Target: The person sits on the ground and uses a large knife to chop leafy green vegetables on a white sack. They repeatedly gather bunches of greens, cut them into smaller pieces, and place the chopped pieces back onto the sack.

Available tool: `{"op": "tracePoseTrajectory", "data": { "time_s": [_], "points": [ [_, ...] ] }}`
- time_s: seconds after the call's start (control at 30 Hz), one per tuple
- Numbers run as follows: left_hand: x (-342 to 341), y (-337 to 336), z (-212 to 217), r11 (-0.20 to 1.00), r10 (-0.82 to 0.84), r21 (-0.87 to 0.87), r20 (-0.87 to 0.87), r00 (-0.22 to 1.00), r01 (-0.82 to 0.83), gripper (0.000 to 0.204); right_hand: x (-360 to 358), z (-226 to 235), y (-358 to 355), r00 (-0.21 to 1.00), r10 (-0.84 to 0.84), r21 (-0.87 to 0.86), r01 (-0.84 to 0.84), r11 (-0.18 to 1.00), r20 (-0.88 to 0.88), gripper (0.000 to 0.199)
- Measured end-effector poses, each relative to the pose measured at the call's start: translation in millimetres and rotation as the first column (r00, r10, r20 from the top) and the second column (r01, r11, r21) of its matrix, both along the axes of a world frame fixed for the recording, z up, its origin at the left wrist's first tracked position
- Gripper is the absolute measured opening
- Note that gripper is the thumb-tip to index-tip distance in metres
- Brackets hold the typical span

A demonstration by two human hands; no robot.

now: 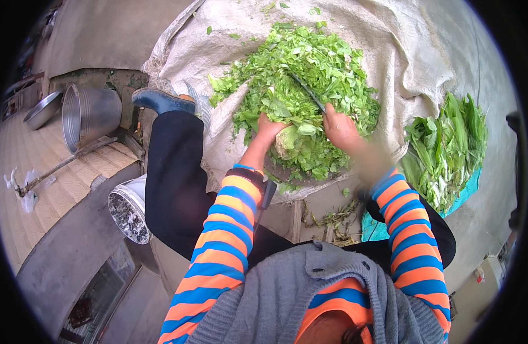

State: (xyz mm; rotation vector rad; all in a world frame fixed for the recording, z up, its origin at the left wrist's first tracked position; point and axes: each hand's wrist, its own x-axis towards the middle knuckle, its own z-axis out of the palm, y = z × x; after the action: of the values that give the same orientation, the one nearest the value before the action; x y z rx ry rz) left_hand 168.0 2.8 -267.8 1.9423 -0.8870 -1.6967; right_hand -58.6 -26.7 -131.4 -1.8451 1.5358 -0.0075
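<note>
My right hand grips a knife whose dark blade slants up and left over the greens. Closed around a bunch of leafy greens, my left hand is just left of the knife. The bunch's pale cut end points toward me, and part of it is hidden by my fingers. Beneath both hands spreads a large heap of chopped green leaves. This heap lies on a whitish woven sheet, with a few leaf scraps scattered at its far side.
Whole long-leaved greens are piled at the right on a teal sheet. My boot rests at the sheet's left edge. Farther left are a metal pot, a basin and a white bucket. Trimmings litter the floor.
</note>
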Motion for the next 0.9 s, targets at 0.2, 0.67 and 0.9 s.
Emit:
{"op": "tracePoseTrajectory", "data": {
  "time_s": [0.2,0.67,0.9],
  "points": [
    [3,-4,28,0.985,-0.12,0.156,0.33,0.936,0.071,0.116,-1,1,-2,0.982,-0.126,-0.181,0.151,0.972,0.142,0.021],
    [-10,3,67,0.982,-0.073,-0.103,0.575,0.815,0.161,0.103,14,1,8,0.999,0.04,0.056,-0.039,0.998,-0.016,0.014],
    [-57,33,117,0.909,0.08,-0.329,0.739,0.669,0.255,0.071,6,-19,19,1.0,0.004,-0.014,-0.004,1.0,0.012,0.016]
  ]
}}
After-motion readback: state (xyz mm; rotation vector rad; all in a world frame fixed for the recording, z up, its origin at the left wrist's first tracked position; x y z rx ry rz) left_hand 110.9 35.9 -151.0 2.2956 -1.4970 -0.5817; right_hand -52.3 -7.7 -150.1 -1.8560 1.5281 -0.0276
